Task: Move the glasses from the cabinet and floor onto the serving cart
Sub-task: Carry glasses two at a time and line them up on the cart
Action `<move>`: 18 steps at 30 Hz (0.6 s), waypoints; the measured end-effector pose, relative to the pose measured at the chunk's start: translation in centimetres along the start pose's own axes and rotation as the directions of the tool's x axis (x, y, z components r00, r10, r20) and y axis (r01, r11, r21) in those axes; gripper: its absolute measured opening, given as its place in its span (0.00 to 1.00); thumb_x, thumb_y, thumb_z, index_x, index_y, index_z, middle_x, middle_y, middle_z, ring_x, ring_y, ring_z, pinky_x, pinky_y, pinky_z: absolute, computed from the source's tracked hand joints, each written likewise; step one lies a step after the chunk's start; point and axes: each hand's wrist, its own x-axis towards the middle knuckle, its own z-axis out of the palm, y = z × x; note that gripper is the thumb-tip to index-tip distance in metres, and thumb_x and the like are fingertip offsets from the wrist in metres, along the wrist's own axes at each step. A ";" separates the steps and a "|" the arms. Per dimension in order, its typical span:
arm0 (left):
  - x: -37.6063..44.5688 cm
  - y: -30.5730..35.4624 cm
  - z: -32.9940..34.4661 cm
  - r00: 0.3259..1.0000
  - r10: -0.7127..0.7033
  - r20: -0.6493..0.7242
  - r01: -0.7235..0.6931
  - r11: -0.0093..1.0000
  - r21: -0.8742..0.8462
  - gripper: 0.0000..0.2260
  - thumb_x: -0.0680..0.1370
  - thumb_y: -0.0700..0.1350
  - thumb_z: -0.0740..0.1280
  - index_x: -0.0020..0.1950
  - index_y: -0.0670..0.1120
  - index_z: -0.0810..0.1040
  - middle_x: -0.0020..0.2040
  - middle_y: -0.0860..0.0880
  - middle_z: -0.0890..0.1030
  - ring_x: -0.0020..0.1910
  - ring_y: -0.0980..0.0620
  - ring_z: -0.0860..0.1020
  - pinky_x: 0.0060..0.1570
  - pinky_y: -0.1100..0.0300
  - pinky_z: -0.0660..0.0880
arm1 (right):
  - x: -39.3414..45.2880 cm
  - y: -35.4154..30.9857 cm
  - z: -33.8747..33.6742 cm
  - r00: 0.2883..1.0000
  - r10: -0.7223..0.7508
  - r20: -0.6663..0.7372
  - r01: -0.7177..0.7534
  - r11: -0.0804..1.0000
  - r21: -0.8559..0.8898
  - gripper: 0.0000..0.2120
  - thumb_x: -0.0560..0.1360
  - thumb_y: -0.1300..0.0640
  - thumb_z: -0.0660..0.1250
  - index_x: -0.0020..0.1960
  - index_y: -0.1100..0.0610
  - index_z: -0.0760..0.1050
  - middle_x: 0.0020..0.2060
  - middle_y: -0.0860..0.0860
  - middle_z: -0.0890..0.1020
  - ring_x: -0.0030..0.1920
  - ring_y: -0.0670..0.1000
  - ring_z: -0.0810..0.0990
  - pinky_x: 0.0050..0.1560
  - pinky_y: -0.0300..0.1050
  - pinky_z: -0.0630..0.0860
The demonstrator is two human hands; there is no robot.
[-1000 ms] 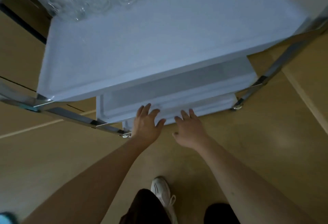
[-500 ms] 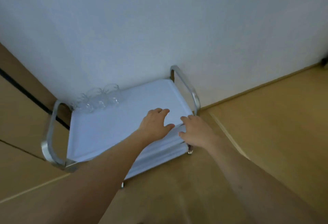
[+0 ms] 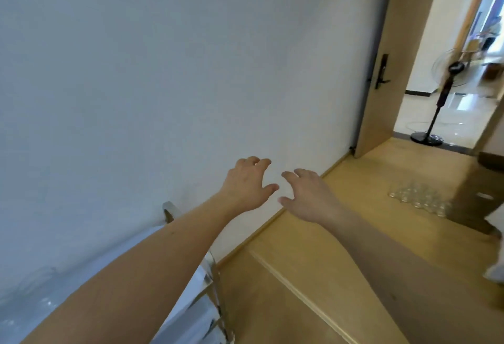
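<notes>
Several clear glasses (image 3: 417, 198) stand in a cluster on the wooden floor at the right, next to a brown cabinet (image 3: 485, 202). The white serving cart (image 3: 191, 313) with a chrome handle is at the lower left, mostly hidden under my left forearm; blurred glasses (image 3: 32, 286) show on its top at the far left. My left hand (image 3: 246, 185) and my right hand (image 3: 306, 193) hover side by side in the air in front of the white wall, fingers loosely spread, holding nothing. Both are well left of the floor glasses.
A white wall (image 3: 163, 71) fills the left. An open wooden door (image 3: 381, 71) leads to a tiled room with a standing fan (image 3: 436, 98). Light wooden floor (image 3: 341, 248) stretches between the cart and the glasses. Something white (image 3: 495, 267) lies at the right edge.
The view swung up and right, from the cart's shelves to the wall and doorway. Both hands left the cart and now hover in the air. The floor glasses came into view.
</notes>
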 end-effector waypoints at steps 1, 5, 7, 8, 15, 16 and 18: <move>2.1 1.0 0.5 0.999 0.041 0.006 -0.041 0.999 -0.006 0.31 0.79 0.60 0.65 0.78 0.48 0.64 0.75 0.44 0.68 0.74 0.42 0.64 0.70 0.44 0.68 | 0.7 1.6 -0.3 0.999 0.039 -0.025 -0.039 0.999 -0.009 0.32 0.80 0.42 0.61 0.80 0.52 0.57 0.76 0.56 0.65 0.76 0.59 0.61 0.73 0.55 0.65; 9.2 3.8 2.2 0.984 0.178 0.012 -0.177 0.984 -0.031 0.31 0.79 0.60 0.65 0.78 0.49 0.63 0.75 0.44 0.68 0.74 0.43 0.64 0.69 0.45 0.68 | 2.9 6.6 -1.4 0.982 0.164 -0.089 -0.169 0.985 -0.044 0.32 0.80 0.42 0.62 0.79 0.52 0.59 0.74 0.56 0.67 0.74 0.59 0.64 0.71 0.55 0.67; 13.1 5.3 2.9 0.968 0.250 0.004 -0.249 0.966 -0.069 0.31 0.79 0.60 0.65 0.78 0.49 0.63 0.75 0.45 0.68 0.73 0.43 0.64 0.69 0.46 0.68 | 4.3 9.2 -2.6 0.963 0.239 -0.121 -0.248 0.967 -0.063 0.32 0.79 0.43 0.62 0.79 0.52 0.59 0.73 0.56 0.68 0.73 0.59 0.65 0.69 0.55 0.68; 15.0 6.2 3.2 0.958 0.285 0.005 -0.284 0.955 -0.089 0.31 0.79 0.60 0.65 0.78 0.49 0.63 0.75 0.45 0.68 0.73 0.43 0.64 0.69 0.46 0.68 | 5.0 10.4 -3.3 0.951 0.279 -0.135 -0.290 0.955 -0.069 0.32 0.79 0.43 0.62 0.79 0.52 0.59 0.73 0.55 0.68 0.73 0.59 0.65 0.69 0.55 0.69; 26.6 13.1 6.1 0.853 0.520 0.050 -0.501 0.841 -0.205 0.30 0.78 0.61 0.66 0.76 0.50 0.66 0.72 0.45 0.70 0.71 0.42 0.67 0.67 0.46 0.69 | 7.0 18.7 -6.6 0.820 0.532 -0.211 -0.562 0.818 -0.120 0.32 0.79 0.41 0.64 0.78 0.50 0.60 0.74 0.54 0.68 0.73 0.59 0.65 0.70 0.57 0.69; 27.8 14.3 6.7 0.832 0.551 0.054 -0.530 0.821 -0.215 0.30 0.78 0.61 0.66 0.76 0.50 0.66 0.72 0.45 0.70 0.71 0.42 0.67 0.68 0.46 0.69 | 6.8 19.8 -6.7 0.799 0.564 -0.208 -0.592 0.797 -0.115 0.32 0.79 0.41 0.64 0.78 0.50 0.60 0.74 0.54 0.68 0.73 0.59 0.66 0.70 0.57 0.69; 29.9 16.9 8.1 0.802 0.594 0.060 -0.565 0.788 -0.245 0.31 0.78 0.60 0.66 0.78 0.49 0.64 0.74 0.44 0.69 0.72 0.42 0.66 0.69 0.47 0.67 | 6.2 22.2 -6.9 0.765 0.610 -0.206 -0.638 0.762 -0.112 0.32 0.79 0.41 0.64 0.78 0.50 0.61 0.73 0.53 0.69 0.72 0.58 0.67 0.69 0.57 0.70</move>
